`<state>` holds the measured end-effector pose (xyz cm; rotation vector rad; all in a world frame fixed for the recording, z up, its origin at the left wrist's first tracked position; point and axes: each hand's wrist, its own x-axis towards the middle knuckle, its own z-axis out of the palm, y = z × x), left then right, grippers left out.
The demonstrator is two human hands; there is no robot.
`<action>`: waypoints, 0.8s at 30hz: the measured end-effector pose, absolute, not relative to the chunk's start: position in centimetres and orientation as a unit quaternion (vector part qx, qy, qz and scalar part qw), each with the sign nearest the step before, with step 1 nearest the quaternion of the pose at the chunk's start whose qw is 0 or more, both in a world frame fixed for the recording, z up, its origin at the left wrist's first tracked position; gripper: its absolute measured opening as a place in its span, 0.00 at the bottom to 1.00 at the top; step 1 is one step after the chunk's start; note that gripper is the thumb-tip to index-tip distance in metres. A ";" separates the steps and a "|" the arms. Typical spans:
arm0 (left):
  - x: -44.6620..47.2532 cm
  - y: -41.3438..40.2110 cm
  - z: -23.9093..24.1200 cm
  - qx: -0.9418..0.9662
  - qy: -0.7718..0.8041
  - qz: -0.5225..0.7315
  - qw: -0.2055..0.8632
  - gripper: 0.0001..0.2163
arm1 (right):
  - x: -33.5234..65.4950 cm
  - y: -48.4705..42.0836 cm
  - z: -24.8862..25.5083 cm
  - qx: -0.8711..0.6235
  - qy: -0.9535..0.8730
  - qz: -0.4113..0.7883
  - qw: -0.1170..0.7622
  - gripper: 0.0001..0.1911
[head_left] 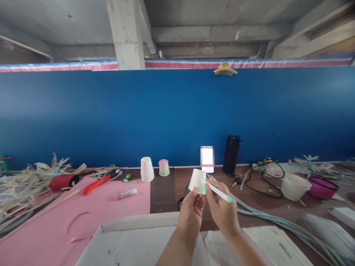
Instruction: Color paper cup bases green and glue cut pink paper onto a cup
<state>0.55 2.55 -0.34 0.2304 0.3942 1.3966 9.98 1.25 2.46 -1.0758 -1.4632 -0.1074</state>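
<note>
A white paper cup (196,178), turned bottom up, is held by its lower rim in my left hand (192,208). A green patch shows on the cup's right side. My right hand (224,210) grips a white marker (219,191) with a green end, and its tip meets or nearly meets the cup wall; I cannot tell which. Beyond my hands stand a stack of upside-down white paper cups (146,170) and a short cup with a pink top and a green patch (164,168).
A white box lid (138,221) lies in front, beside printed paper (266,240). Pink sheet (83,218), glue stick (125,194) and red-handled tool (96,184) are left. A phone (207,159), black bottle (232,154), pale-blue cords (266,218) and white tub (295,186) stand or lie right.
</note>
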 end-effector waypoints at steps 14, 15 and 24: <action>0.5 2.4 -0.1 0.117 0.178 0.635 0.742 0.04 | 10.0 1.5 2.3 -0.483 -0.629 -0.052 0.607 0.09; 0.5 2.4 -0.2 0.118 0.178 0.634 0.743 0.04 | 10.1 1.6 2.3 -0.483 -0.628 -0.053 0.608 0.10; 0.5 2.4 -0.3 0.114 0.180 0.633 0.744 0.04 | 10.0 1.6 2.3 -0.488 -0.625 -0.061 0.606 0.10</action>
